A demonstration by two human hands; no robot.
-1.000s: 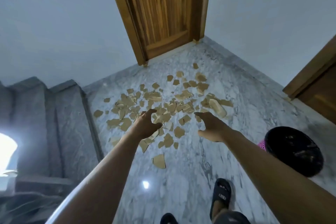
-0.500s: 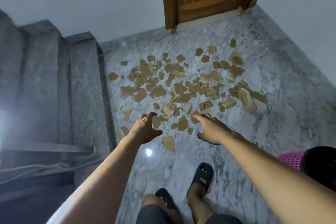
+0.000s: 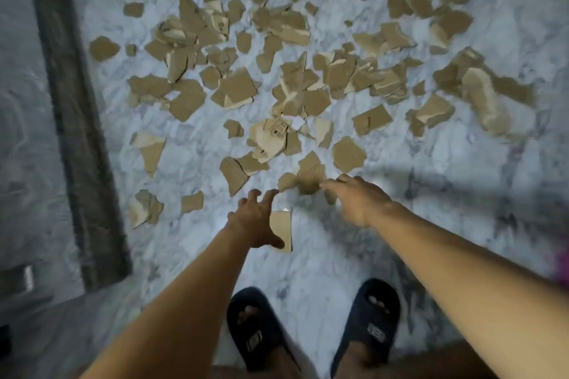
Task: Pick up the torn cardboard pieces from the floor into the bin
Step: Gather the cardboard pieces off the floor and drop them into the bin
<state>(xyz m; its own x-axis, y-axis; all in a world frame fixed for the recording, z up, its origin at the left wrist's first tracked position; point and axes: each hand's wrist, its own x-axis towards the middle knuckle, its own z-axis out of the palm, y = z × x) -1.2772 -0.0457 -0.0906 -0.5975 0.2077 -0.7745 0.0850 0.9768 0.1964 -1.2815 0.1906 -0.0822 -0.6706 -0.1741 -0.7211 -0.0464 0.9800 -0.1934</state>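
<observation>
Left grip (image 3: 255, 221) over lone cardboard piece (image 3: 281, 224); right grip (image 3: 357, 200) beside other pieces (image 3: 308, 178)

both hands spread, empty | left hand (image 3: 257, 220) over cardboard piece (image 3: 281, 231) | right hand (image 3: 357, 198) beside scraps (image 3: 303, 178)

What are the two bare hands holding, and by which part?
Nothing yet: the left hand and the right hand reach open toward the torn brown cardboard pieces.
</observation>
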